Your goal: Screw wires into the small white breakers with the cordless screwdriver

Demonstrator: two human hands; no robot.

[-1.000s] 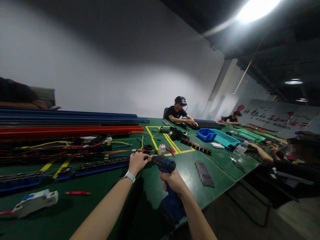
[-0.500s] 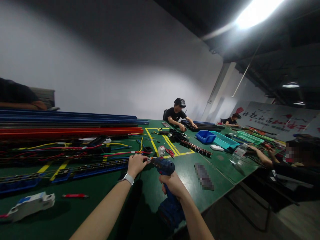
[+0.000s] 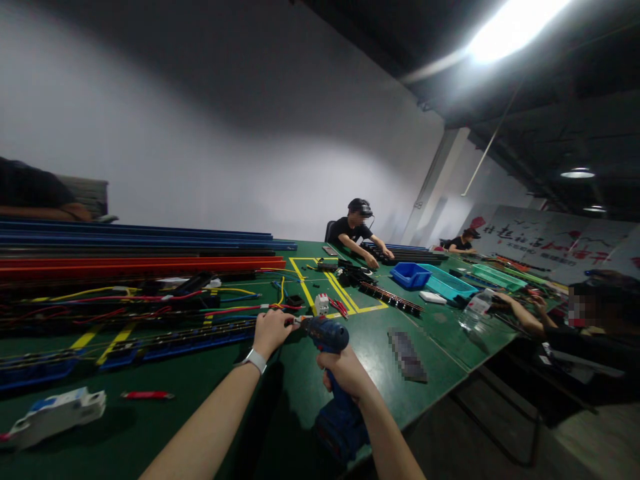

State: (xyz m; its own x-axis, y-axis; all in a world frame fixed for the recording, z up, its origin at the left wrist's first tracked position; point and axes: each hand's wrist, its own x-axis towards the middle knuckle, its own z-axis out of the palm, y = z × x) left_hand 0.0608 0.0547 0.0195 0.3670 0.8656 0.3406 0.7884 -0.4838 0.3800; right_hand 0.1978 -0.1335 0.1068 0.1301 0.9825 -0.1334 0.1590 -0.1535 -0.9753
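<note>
My right hand (image 3: 345,365) is wrapped around the handle of a blue cordless drill (image 3: 327,333), whose nose points left and away from me. At the drill's tip, my left hand (image 3: 271,332) is closed, its fingertips pinched on something small that I cannot make out. A silver watch band circles the left wrist. Just beyond the drill stands a small white circuit breaker (image 3: 321,305) with short red wires (image 3: 340,307) beside it. Nearer to me on the left lie a larger white breaker (image 3: 57,415) and a short red wire (image 3: 148,395).
Wired blue rails (image 3: 200,339) and orange and blue channels (image 3: 140,265) fill the left side. A phone (image 3: 407,355) lies right of the drill. Blue and teal bins (image 3: 411,275) and a plastic bottle (image 3: 475,309) stand farther right. Co-workers sit across and to the right.
My hands and the drill stay nearly in place, with the drill against the left fingertips. The view has shifted very slightly. The co-worker opposite has moved a hand a little.
</note>
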